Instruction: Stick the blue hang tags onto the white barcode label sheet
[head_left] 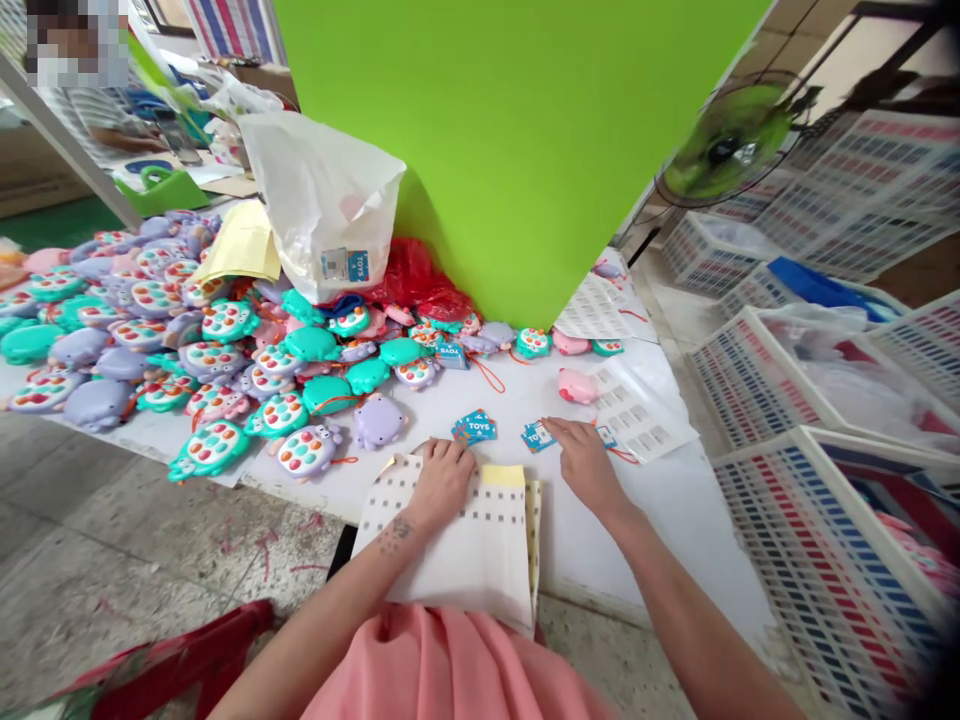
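Observation:
My left hand [444, 480] rests on a sheet of small square stickers [491, 510] at the table's front edge, its fingers bent and close together; whether they pinch anything is hidden. To the right, my right hand [585, 462] has its fingertips on a small pile of blue cards [537, 434]. Another group of blue "TOYS" cards [475, 426] lies just beyond my left hand. A pink toy [577, 385] sits behind my right hand, near a clear sheet of labels [641, 415]. A purple toy [379, 421] lies left of the cards.
Many teal, purple and pink toys [214, 362] are heaped on the left of the white table [585, 555]. Behind them stand a white plastic bag [319, 190] and a green panel [510, 130]. Plastic baskets [817, 530] line the right side. A person sits far left.

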